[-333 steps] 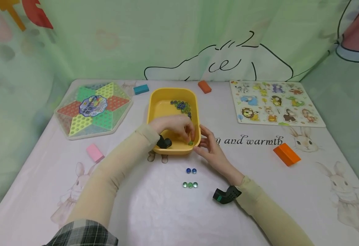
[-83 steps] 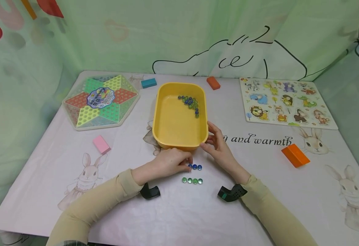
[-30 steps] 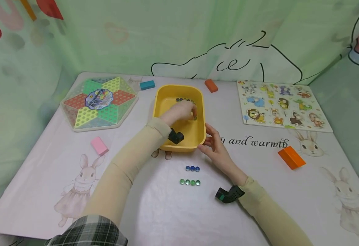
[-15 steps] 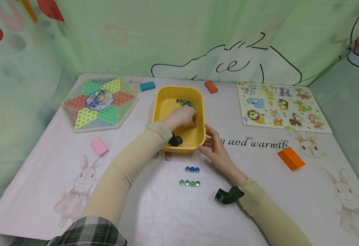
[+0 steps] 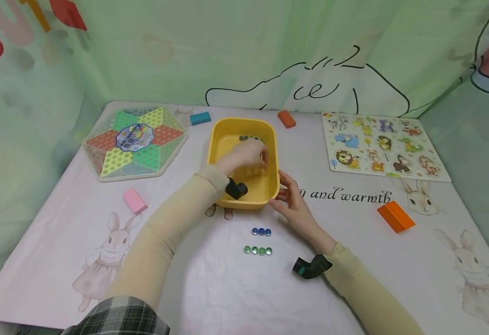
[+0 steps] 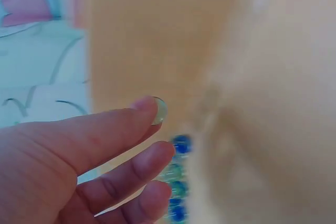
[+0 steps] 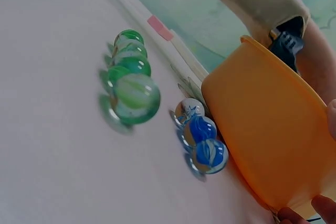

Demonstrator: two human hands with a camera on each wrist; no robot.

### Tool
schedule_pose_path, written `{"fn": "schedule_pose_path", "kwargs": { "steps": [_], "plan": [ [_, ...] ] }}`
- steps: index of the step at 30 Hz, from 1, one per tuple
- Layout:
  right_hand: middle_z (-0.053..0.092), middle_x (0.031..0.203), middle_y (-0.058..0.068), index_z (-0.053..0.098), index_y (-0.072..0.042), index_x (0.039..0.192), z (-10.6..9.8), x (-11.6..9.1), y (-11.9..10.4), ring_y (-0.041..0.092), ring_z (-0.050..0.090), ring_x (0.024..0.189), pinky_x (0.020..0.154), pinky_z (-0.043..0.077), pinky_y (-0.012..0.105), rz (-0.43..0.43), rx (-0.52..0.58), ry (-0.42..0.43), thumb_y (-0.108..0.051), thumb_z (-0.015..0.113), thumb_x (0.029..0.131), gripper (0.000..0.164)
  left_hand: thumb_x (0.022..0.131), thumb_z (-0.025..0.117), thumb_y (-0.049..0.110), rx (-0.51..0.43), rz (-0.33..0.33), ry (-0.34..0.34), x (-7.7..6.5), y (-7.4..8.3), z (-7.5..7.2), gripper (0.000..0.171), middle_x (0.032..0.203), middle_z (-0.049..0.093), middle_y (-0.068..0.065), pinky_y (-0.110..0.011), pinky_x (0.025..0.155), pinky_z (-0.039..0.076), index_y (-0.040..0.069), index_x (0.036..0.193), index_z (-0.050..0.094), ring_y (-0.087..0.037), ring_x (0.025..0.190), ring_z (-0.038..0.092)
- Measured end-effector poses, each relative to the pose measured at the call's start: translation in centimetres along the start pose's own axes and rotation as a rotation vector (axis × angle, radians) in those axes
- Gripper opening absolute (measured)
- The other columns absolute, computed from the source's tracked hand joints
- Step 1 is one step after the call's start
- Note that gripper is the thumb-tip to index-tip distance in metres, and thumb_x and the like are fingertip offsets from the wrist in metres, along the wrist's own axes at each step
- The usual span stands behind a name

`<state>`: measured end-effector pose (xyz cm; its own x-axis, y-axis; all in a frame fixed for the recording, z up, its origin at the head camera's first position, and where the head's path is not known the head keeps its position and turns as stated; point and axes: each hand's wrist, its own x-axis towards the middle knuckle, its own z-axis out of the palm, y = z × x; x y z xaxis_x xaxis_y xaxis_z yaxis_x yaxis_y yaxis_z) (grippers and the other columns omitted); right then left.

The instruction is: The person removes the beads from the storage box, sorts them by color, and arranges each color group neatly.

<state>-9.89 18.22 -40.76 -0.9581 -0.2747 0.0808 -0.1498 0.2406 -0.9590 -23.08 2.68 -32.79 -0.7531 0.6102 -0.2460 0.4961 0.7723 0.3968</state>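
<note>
My left hand [image 5: 249, 153] is inside the yellow plastic tub [image 5: 244, 204]. In the left wrist view a pale green glass marble [image 6: 161, 112] sits pinched at its thumb and fingertip. Blue and green marbles [image 6: 178, 188] lie in the tub beside the other fingers; in the head view the hand hides most of them. My right hand [image 5: 296, 209] rests its thumb and fingers against the tub's near right corner. On the cloth in front lie a row of three blue marbles [image 7: 201, 131] and, nearer me, a row of several green marbles [image 7: 135, 98].
A Chinese checkers board [image 5: 135, 144] lies at the back left, an animal puzzle board [image 5: 382, 145] at the back right. Around the tub are a blue block [image 5: 200, 118], a red-orange block [image 5: 287, 119], a pink block [image 5: 135, 201] and an orange block [image 5: 396, 217].
Both rows have gained a marble since the oldest frame. My left hand has gone from the blue row back into the tub and picked up a green marble. The right hand keeps its place.
</note>
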Motion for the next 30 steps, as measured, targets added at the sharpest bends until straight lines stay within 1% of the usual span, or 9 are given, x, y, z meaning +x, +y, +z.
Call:
{"fn": "schedule_pose_path", "kwargs": {
  "steps": [2,7,12,14,17,20,24,27,30],
  "plan": [
    [0.025,0.144,0.014,0.013,-0.021,0.147,0.1,0.0,0.1,0.03,0.046,0.114,0.091,0.038,0.011,0.0,0.0,-0.002,-0.011,0.058,0.09,0.074,0.086,0.065,0.023,-0.029,0.031,0.025,-0.5,-0.2,-0.5,0.014,0.094,0.061,-0.003,-0.026,0.076,0.041,0.011,0.092,0.066,-0.016,0.085,0.05],
    [0.024,0.145,0.014,0.013,-0.02,0.147,0.0,-0.1,0.2,0.031,0.046,0.115,0.091,0.038,0.011,-0.01,0.002,-0.003,-0.011,0.058,0.09,0.073,0.086,0.065,0.023,-0.165,0.093,0.06,-2.4,-0.6,-1.4,0.014,0.092,0.061,-0.003,-0.026,0.077,0.04,0.011,0.093,0.066,-0.017,0.085,0.05],
    [0.024,0.145,0.017,0.012,-0.016,0.147,-0.1,0.0,0.1,0.033,0.045,0.115,0.09,0.038,0.01,-0.032,0.008,0.0,-0.008,0.057,0.09,0.073,0.087,0.063,0.024,-0.246,0.145,0.096,-4.7,-0.7,-1.4,0.016,0.089,0.06,-0.002,-0.024,0.075,0.04,0.011,0.096,0.065,-0.016,0.084,0.049],
    [0.024,0.145,0.018,0.012,-0.016,0.147,-0.1,0.1,0.1,0.033,0.045,0.114,0.09,0.038,0.011,-0.033,0.015,-0.003,-0.007,0.057,0.09,0.073,0.087,0.064,0.023,-0.287,0.173,0.117,-5.8,-0.7,-1.2,0.015,0.086,0.06,-0.002,-0.023,0.074,0.043,0.01,0.095,0.065,-0.015,0.083,0.05],
    [0.024,0.145,0.017,0.012,-0.017,0.147,0.0,0.1,0.1,0.032,0.045,0.114,0.09,0.038,0.011,-0.026,0.016,-0.004,-0.007,0.056,0.09,0.073,0.086,0.065,0.022,-0.321,0.221,0.146,-7.6,-0.6,-0.8,0.013,0.082,0.06,-0.001,-0.022,0.072,0.044,0.01,0.093,0.065,-0.014,0.077,0.051],
    [0.024,0.145,0.017,0.012,-0.017,0.147,0.0,0.1,0.0,0.032,0.046,0.114,0.09,0.038,0.011,-0.024,0.014,0.001,-0.006,0.056,0.09,0.073,0.086,0.066,0.021,-0.336,0.258,0.142,-9.4,-0.4,-0.2,0.012,0.078,0.059,0.0,-0.023,0.067,0.043,0.011,0.092,0.065,-0.014,0.072,0.051],
    [0.024,0.144,0.017,0.013,-0.017,0.147,0.0,0.2,-0.1,0.033,0.045,0.114,0.091,0.038,0.011,-0.028,0.013,0.008,-0.004,0.056,0.09,0.073,0.085,0.066,0.021,-0.359,0.27,0.113,-11.2,-0.8,0.7,0.012,0.076,0.058,0.001,-0.022,0.065,0.043,0.012,0.092,0.066,-0.013,0.069,0.051],
    [0.025,0.144,0.017,0.013,-0.017,0.147,0.0,0.2,-0.1,0.033,0.045,0.115,0.091,0.038,0.01,-0.024,0.013,0.007,-0.004,0.056,0.09,0.073,0.084,0.067,0.02,-0.38,0.267,0.099,-12.2,-1.5,1.6,0.011,0.074,0.058,0.003,-0.022,0.062,0.043,0.011,0.091,0.065,-0.011,0.067,0.051],
    [0.025,0.144,0.016,0.013,-0.018,0.147,0.0,0.3,-0.1,0.032,0.045,0.115,0.091,0.037,0.011,-0.019,0.012,0.003,-0.005,0.056,0.09,0.073,0.083,0.069,0.017,-0.392,0.281,0.093,-13.2,-2.0,2.5,0.009,0.07,0.058,0.004,-0.021,0.059,0.042,0.011,0.089,0.065,-0.009,0.063,0.05]
  ]
}}
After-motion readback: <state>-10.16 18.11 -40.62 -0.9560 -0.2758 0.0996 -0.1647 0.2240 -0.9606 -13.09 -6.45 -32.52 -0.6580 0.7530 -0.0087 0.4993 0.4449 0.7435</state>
